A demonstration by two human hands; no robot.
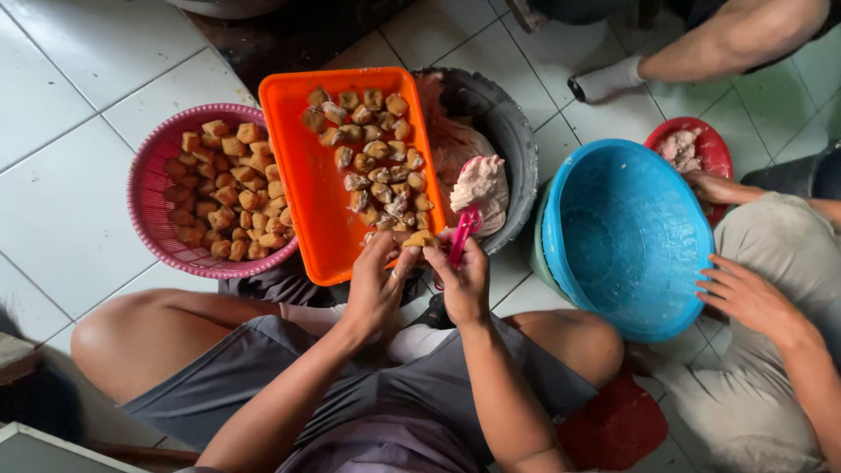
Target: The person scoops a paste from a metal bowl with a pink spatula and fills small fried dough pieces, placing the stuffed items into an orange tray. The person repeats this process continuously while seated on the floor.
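Observation:
My left hand (pixel 377 285) pinches a brown fried tofu piece (pixel 420 239) at the near edge of the orange tray (pixel 298 175). My right hand (pixel 462 278) grips a pink spoon (pixel 462 235) loaded with a lump of pale paste (pixel 480 182), right beside the tofu piece. The orange tray holds several filled tofu pieces (pixel 372 153). A pink basket (pixel 144 188) to its left is full of plain tofu cubes (pixel 229 188). A dark bowl (pixel 508 131) of pale paste sits behind the tray.
A blue basket (pixel 626 236) stands to the right, with another person's hand (pixel 749 298) at its rim. A red bowl (pixel 701 144) with paste lies beyond it. A second person's arm and socked foot (pixel 604 81) show at the top right. White floor tiles (pixel 61 201) surround everything.

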